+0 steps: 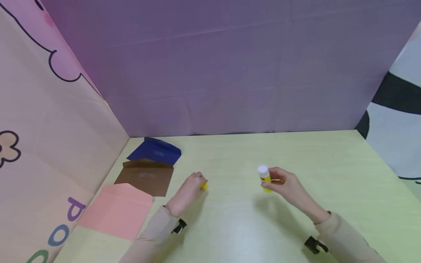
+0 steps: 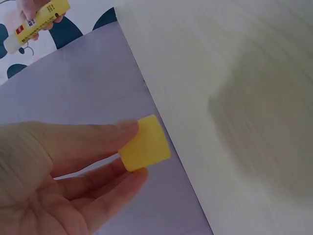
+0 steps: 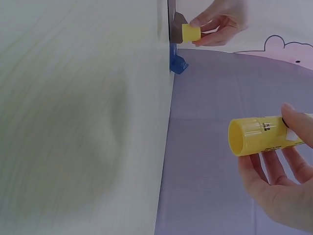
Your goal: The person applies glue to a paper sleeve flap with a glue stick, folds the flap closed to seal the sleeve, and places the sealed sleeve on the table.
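My left hand [image 1: 189,191] pinches a small yellow cap [image 2: 145,143] between thumb and fingertips, held above the table left of its middle. Across from it, right of the middle, my right hand [image 1: 287,184] grips a glue stick [image 1: 265,179] with a yellow body and a white top. The white end points up and the stick stands nearly upright over the table. In the right wrist view the thumb lies along one side of the stick, the fingers under the other, and its round yellow end shows. A wide gap separates the two hands.
On the left of the pale table [image 1: 230,226] a blue envelope [image 1: 156,149], a brown envelope [image 1: 146,177] and a pink envelope [image 1: 116,210] form an overlapping row. A purple panel [image 1: 230,73] rises behind the table, with printed panels at both sides.
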`<state>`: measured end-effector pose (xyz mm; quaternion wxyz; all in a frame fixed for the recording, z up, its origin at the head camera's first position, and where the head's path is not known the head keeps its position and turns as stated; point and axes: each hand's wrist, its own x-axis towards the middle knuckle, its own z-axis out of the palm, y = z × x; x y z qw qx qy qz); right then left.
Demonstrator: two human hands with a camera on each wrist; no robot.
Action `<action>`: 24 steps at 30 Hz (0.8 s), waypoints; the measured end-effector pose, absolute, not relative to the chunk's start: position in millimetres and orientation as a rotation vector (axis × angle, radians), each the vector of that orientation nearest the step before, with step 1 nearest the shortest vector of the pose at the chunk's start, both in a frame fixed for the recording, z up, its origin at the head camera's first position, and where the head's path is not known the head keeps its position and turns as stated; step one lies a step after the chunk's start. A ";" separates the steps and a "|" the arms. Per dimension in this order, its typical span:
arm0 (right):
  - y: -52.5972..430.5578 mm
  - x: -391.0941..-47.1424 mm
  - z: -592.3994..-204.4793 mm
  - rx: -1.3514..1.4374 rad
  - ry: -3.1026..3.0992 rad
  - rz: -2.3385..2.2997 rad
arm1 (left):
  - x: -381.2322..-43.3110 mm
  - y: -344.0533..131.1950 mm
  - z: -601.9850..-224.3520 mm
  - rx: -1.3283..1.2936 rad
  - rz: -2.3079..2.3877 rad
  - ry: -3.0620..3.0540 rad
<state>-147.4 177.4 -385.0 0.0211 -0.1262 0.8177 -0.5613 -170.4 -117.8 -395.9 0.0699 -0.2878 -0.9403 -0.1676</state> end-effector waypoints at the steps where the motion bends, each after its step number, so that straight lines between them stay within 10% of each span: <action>1: 177.4 -147.0 -384.5 -0.383 2.524 -1.745 | -170.9 -118.4 -396.6 -0.867 -0.498 -2.836; 24: 177.2 -145.2 -383.2 -0.322 2.531 -1.745 | -177.4 -123.7 -411.6 -0.881 -0.429 -2.967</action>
